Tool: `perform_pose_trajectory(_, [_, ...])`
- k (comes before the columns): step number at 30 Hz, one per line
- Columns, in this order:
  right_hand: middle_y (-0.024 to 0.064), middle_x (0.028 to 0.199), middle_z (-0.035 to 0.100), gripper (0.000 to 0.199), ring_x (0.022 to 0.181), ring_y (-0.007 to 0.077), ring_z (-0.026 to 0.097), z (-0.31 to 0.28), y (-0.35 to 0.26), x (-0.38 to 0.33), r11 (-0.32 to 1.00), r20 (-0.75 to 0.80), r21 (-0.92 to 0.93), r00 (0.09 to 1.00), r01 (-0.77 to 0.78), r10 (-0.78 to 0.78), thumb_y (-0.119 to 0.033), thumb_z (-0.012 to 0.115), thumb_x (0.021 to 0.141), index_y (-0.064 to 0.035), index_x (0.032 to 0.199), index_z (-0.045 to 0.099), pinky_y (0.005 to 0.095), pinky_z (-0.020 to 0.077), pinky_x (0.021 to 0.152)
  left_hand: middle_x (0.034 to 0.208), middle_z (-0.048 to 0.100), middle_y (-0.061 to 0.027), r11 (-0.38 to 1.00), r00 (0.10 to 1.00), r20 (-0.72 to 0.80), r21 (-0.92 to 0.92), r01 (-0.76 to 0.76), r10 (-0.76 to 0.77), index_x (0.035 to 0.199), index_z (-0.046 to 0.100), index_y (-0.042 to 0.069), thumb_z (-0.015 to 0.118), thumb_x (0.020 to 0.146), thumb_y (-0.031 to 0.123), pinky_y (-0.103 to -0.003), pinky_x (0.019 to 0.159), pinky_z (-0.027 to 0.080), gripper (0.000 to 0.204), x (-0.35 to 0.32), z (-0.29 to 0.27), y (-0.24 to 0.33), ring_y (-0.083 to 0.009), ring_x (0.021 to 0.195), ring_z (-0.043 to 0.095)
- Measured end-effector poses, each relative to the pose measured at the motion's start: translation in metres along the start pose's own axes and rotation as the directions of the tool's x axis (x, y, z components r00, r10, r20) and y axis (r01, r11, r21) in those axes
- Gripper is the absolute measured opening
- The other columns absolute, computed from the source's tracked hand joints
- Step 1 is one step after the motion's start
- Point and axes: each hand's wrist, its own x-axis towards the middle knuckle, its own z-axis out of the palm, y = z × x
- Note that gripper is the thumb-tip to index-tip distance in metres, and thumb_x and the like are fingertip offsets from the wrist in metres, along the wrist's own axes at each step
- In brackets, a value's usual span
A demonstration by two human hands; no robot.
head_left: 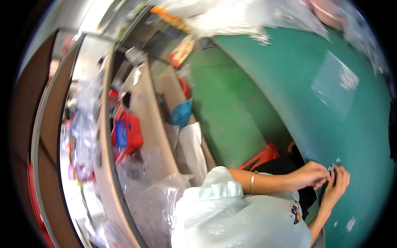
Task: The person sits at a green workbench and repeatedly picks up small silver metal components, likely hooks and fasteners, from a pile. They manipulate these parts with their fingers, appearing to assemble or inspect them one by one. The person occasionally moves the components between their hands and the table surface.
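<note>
My left hand (311,175), with a bracelet on its wrist, is closed in a pinch at the edge of the green table (355,136). Close against it, the curled fingers of my right hand (337,187) are closed too. Between the fingertips are tiny whitish bits (331,168), too small and blurred to name. A small clear piece (338,160) lies on the table just beyond my fingers. Nearer my right forearm lies a small whitish cluster (350,223).
A clear plastic bag (337,82) with small whitish pieces lies farther up the table. More plastic bags (231,16) and a pink bowl (327,13) are at the far edge. Left are shelves with a red basket (131,134) and a blue bag (181,113). A red stool (264,155) stands below the table.
</note>
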Motion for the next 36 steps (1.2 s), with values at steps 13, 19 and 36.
perform_pose_trajectory(13, [0.0132,0.087,0.058,0.008,0.082,0.0251,0.056,-0.022,-0.009,-0.014,0.947,-0.017,0.284,0.986,-0.153,0.164,0.006,0.055,0.082,0.0055,0.090,0.057,0.0336,0.0449,0.076,0.068,0.052,-0.0013,0.959,0.964,-0.058,0.134,-0.250,0.259,0.095,0.057,-0.003,0.055,0.087,0.017,-0.019,0.047,0.036,0.021,-0.027,0.002,-0.018,-0.0056,0.055,0.045])
perform_pose_trajectory(19, [0.0103,0.086,0.056,0.007,0.080,0.0202,0.054,-0.041,-0.046,-0.036,0.936,-0.039,0.345,0.995,-0.071,0.090,0.004,0.056,0.082,0.0052,0.089,0.057,0.0303,0.0432,0.073,0.067,0.053,0.0002,0.881,0.935,0.007,0.333,-0.336,0.354,0.085,0.060,-0.001,0.067,0.080,0.019,-0.019,0.046,0.036,0.022,-0.019,0.005,-0.028,-0.0043,0.055,0.045])
perform_pose_trajectory(36, [0.0094,0.078,0.061,0.013,0.072,0.0164,0.052,-0.069,-0.056,-0.048,0.710,-0.135,0.675,0.911,-0.203,0.389,0.011,0.064,0.070,0.0054,0.081,0.062,0.0256,0.0406,0.063,0.088,0.061,-0.0015,0.842,0.985,0.090,0.511,-0.174,0.149,0.091,0.063,-0.001,0.062,0.083,0.004,-0.020,0.071,0.044,0.009,-0.031,0.045,-0.008,-0.0055,0.081,0.054])
